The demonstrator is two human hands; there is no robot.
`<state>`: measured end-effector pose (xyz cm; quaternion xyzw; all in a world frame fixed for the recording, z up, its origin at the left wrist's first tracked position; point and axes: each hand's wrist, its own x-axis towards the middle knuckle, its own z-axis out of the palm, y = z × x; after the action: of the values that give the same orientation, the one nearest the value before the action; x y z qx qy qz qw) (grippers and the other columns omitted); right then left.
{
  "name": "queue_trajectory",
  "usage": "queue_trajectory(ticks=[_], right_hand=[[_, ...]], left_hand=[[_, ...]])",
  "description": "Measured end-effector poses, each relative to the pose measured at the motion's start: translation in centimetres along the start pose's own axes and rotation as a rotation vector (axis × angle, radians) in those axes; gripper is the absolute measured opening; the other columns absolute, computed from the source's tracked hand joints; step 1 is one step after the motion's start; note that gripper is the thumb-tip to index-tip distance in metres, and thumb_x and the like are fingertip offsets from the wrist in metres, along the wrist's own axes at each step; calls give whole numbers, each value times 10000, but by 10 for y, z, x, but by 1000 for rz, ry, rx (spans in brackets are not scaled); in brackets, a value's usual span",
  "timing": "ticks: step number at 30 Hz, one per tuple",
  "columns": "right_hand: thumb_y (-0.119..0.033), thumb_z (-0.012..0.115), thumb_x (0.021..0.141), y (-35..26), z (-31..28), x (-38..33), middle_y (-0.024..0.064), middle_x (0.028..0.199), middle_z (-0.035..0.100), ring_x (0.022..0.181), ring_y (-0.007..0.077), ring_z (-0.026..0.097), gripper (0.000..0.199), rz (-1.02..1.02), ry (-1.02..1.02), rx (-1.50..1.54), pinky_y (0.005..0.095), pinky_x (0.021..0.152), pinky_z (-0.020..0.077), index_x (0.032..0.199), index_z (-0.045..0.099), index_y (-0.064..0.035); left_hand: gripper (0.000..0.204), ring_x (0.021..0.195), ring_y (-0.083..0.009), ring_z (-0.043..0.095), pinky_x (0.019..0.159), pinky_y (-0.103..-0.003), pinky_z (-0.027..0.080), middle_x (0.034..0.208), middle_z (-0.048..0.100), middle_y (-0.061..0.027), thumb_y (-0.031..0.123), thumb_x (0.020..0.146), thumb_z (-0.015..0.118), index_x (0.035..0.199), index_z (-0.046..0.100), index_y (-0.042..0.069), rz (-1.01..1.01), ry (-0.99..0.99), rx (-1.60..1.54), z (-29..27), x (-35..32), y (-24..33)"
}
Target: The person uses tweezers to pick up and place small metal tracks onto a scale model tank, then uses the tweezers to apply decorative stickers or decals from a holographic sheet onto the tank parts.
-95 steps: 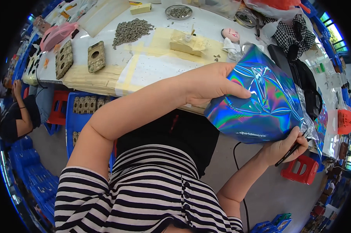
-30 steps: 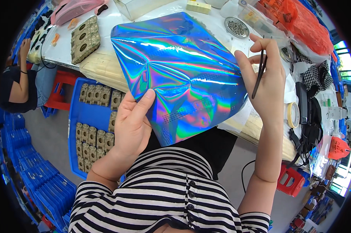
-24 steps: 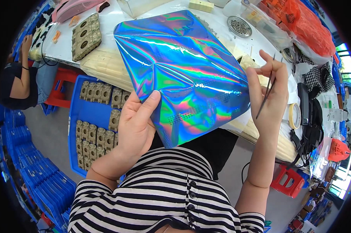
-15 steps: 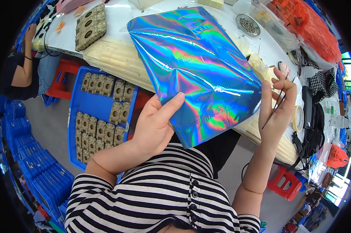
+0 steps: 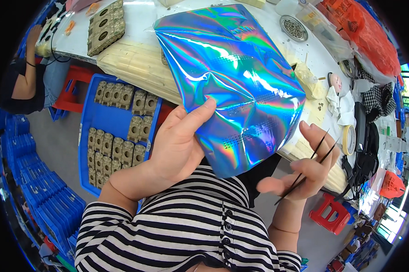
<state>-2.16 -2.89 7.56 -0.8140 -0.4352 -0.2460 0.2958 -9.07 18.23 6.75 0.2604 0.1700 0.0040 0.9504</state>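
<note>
My left hand [image 5: 179, 143] pinches the lower left edge of a shiny blue rainbow-coloured holographic sheet [image 5: 227, 75], thumb on top and fingers underneath. The sheet is creased and carries rows of small dark marks; whether it is a single film or a bag I cannot tell. To the right of its lower corner, apart from it, my right hand [image 5: 311, 170] is curled loosely around thin dark tweezers [image 5: 320, 144]. Their two prongs are spread and point up and away. The sheet hides part of the table and of the cream padded table edge [image 5: 136, 68].
A blue tray [image 5: 111, 124] of camouflage-patterned blocks lies lower left, with a larger such block [image 5: 105, 29] on the table. Right are a dish of small metal parts [image 5: 293, 28], a tape roll [image 5: 348, 139] and a red bag [image 5: 360, 34]. Another person's arm [image 5: 30, 63] is far left.
My right hand has let go of the sheet's right corner and moved down towards me, the tweezers still in it. That corner now droops; my left hand keeps its hold.
</note>
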Motion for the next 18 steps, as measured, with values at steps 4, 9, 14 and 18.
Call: queue_trajectory(ticks=[4, 9, 14, 18], right_hand=[[-520, 716, 792, 10, 6, -3, 163, 1123, 688, 1141, 318, 552, 457, -82, 4, -232, 446, 952, 443, 951, 479, -163], [-284, 671, 871, 17, -1, 25, 134, 1070, 704, 995, 269, 616, 191, -232, 59, -292, 376, 814, 501, 969, 654, -121], [-100, 609, 906, 22, -16, 83, 178, 1022, 711, 862, 281, 661, 92, -436, 173, -272, 342, 780, 516, 934, 666, -33], [-11, 641, 860, 27, -34, 132, 184, 1020, 711, 868, 259, 675, 93, -585, 125, -321, 317, 791, 518, 946, 667, 14]], left_hand=[[320, 1150, -211, 591, 1006, -389, 478, 1257, 598, -108, 179, 1019, 483, 1289, 512, 9, 27, -36, -8, 8, 3, 11], [317, 1118, -204, 611, 993, -373, 484, 1208, 624, -96, 184, 1009, 498, 1269, 530, 7, 66, -90, 1, 16, 8, 27], [468, 1130, -272, 600, 1012, -418, 456, 1262, 604, -149, 355, 1018, 422, 1308, 510, -2, 22, -408, -197, 10, 31, 60], [558, 1194, -308, 552, 1043, -449, 423, 1339, 544, -174, 407, 1024, 356, 1374, 436, -21, -16, -393, -221, 3, 65, 74]])
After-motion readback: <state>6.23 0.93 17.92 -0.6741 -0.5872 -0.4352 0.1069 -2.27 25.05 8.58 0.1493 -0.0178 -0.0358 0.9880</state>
